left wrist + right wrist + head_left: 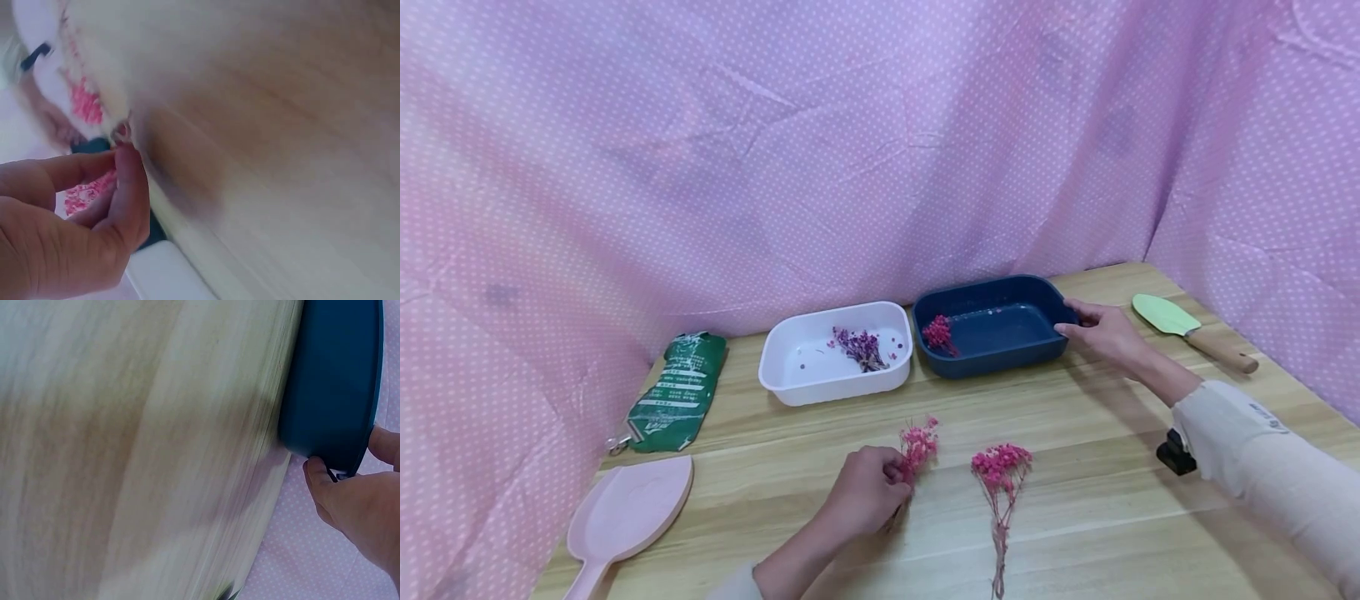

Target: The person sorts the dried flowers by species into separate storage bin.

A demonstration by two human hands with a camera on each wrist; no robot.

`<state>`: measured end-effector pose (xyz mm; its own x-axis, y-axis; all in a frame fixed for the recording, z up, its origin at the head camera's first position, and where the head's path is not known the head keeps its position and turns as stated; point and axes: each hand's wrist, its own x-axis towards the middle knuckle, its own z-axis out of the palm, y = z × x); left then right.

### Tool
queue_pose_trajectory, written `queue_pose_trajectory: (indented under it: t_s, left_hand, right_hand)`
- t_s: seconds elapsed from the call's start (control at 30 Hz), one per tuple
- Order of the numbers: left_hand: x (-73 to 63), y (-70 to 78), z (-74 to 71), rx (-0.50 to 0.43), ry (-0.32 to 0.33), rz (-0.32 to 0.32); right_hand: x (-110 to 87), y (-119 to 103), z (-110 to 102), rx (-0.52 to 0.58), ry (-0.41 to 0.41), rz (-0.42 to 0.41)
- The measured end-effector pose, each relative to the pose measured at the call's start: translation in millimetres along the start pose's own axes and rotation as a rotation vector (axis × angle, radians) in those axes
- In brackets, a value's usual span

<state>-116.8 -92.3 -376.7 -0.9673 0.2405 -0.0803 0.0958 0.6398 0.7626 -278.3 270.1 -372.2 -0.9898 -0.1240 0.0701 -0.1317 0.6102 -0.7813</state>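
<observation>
My left hand (867, 492) pinches the stems of a pink dried-flower bunch (919, 446) just above the table; thumb and fingertips meet on the stems in the left wrist view. My right hand (1105, 337) grips the right end of a navy-blue tray (1000, 358), fingers and thumb about its rim in the right wrist view. Inside that tray, at its left end, lies a small pink flower bunch (938, 333). Another pink bunch (1002, 471) lies on the table, right of my left hand. Left of the blue tray stands a white tray (835, 390) with a purple flower bunch (861, 348).
A green packet (677, 392) with a metal clip lies at the table's left side, behind a pink scoop (628, 504). Far right rests a light-green trowel (1165, 315) with a wooden handle. Pink dotted cloth (850, 167) hangs behind the wooden table (760, 500).
</observation>
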Motion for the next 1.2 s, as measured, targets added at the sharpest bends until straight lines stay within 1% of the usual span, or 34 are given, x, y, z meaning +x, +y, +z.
queue_pose_trajectory:
  t_s: [0.07, 0.13, 0.17, 0.2, 0.23, 0.37, 0.53, 0.67, 0.8, 0.83, 0.93, 1.07, 1.2]
  left_hand:
    - [2.4, 0.7, -5.2, -0.149, -0.031, -0.07]
    - [5.0, 3.7, -9.3, -0.27, -0.043, -0.142]
    - [6.6, 5.9, -10.9, -0.324, -0.045, -0.173]
    - [8.6, 7.3, -12.1, -0.368, -0.043, -0.19]
    - [11.0, 9.3, -12.7, -0.391, -0.036, -0.203]
    - [23.2, 16.1, -13.2, -0.482, 0.006, -0.209]
    - [43.0, 24.9, -10.5, -0.581, 0.054, -0.209]
    - [63.4, 33.9, -7.9, -0.628, 0.103, -0.19]
    - [84.2, 43.7, -4.9, -0.685, 0.153, -0.194]
    - [89.2, 45.4, -3.5, -0.699, 0.166, -0.188]
    - [103.4, 50.1, 1.4, -0.755, 0.196, -0.199]
    - [118.6, 56.4, 6.8, -0.812, 0.243, -0.221]
    - [131.6, 64.6, 8.5, -0.839, 0.256, -0.225]
  right_hand:
    - [-0.4, 0.1, 0.1, -0.001, 0.002, 0.0]
    - [-0.6, 0.1, 0.1, 0.002, 0.002, 0.001]
    - [-0.7, 0.0, 0.0, 0.004, 0.001, 0.003]
    - [-0.7, 0.0, -0.1, 0.006, 0.001, 0.003]
    - [-0.7, 0.0, 0.0, 0.008, 0.001, 0.005]
    - [-0.9, 0.8, 0.1, 0.003, 0.006, 0.009]
    - [-1.8, 0.9, 0.9, 0.028, -0.008, 0.031]
    - [-2.2, 0.6, 1.3, 0.045, -0.019, 0.042]
    - [-1.4, 0.7, 1.1, 0.041, -0.011, 0.021]
    - [-1.3, 0.9, 0.9, 0.04, -0.01, 0.018]
    - [-1.1, 1.2, 0.2, 0.034, -0.004, 0.013]
    - [-0.7, 0.6, -0.1, 0.028, -0.012, 0.017]
    - [-0.2, 0.0, -0.7, 0.028, -0.02, 0.023]
